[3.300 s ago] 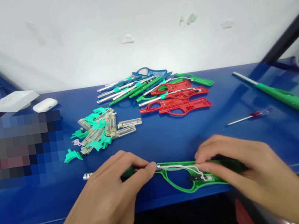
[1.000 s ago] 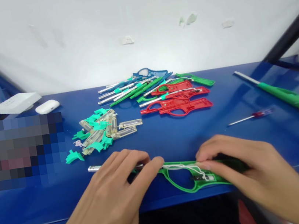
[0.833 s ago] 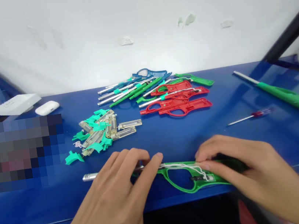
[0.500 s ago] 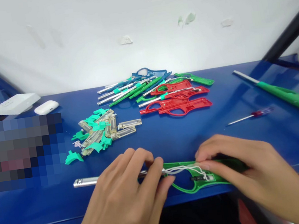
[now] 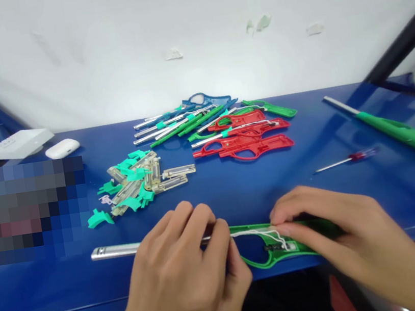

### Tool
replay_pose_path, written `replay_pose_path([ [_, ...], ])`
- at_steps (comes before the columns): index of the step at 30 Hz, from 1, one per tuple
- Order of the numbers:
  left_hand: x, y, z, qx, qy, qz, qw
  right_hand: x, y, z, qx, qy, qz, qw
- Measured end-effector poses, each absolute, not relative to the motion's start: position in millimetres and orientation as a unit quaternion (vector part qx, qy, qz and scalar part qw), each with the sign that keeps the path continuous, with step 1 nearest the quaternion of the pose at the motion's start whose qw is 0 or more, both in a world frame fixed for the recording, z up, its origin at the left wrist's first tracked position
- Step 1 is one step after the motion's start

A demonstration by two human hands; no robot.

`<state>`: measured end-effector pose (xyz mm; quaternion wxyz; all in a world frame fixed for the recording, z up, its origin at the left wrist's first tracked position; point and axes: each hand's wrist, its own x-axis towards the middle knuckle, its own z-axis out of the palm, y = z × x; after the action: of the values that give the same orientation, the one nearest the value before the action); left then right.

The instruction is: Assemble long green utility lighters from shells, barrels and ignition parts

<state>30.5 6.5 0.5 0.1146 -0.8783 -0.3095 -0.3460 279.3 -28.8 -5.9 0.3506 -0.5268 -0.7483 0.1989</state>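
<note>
A long gas lighter lies opened across the front of the blue table. My left hand (image 5: 186, 266) is closed around its silver metal tube (image 5: 115, 251), thumb and index finger pinched where the white wires (image 5: 255, 232) come out. Those wires run right into the green handle shell (image 5: 259, 263), an open half with a trigger loop. A small black and white part (image 5: 282, 247) sits inside it. My right hand (image 5: 326, 231) grips the shell's right part, with thumb and fingers pressed at its upper edge. The palm side of both hands is hidden.
Clear lighter fuel tanks (image 5: 179, 171) and teal triggers (image 5: 99, 218) lie in a heap at left. Behind are red shells (image 5: 253, 147) and several blue and green ones with tubes. A screwdriver (image 5: 347, 159) and a whole green lighter (image 5: 401, 132) lie at right. A white case (image 5: 62, 148) is back left.
My left hand has shifted slightly, and the metal tube has slid a little to the left. The wires look straighter. My right hand and the green shell have stayed almost still.
</note>
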Motion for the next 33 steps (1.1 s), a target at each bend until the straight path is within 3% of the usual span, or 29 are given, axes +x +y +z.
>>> replay_pose_path([
  [7, 37, 7, 3, -0.877, -0.307, -0.346, 0.131, 279, -28, -7, -0.527, -0.748, 0.205, 0.347],
  [14, 37, 9, 5, -0.887, -0.303, -0.342, 0.06, 278, -27, -6, -0.523, -0.748, 0.202, 0.355],
  [28, -8, 4, 3, -0.948, -0.279, -0.154, -0.011, 279, -27, -5, -0.516, -0.753, 0.194, 0.359],
  [33, -14, 6, -3, -0.929, -0.319, -0.172, -0.068, 280, -28, -6, -0.521, -0.752, 0.19, 0.357],
])
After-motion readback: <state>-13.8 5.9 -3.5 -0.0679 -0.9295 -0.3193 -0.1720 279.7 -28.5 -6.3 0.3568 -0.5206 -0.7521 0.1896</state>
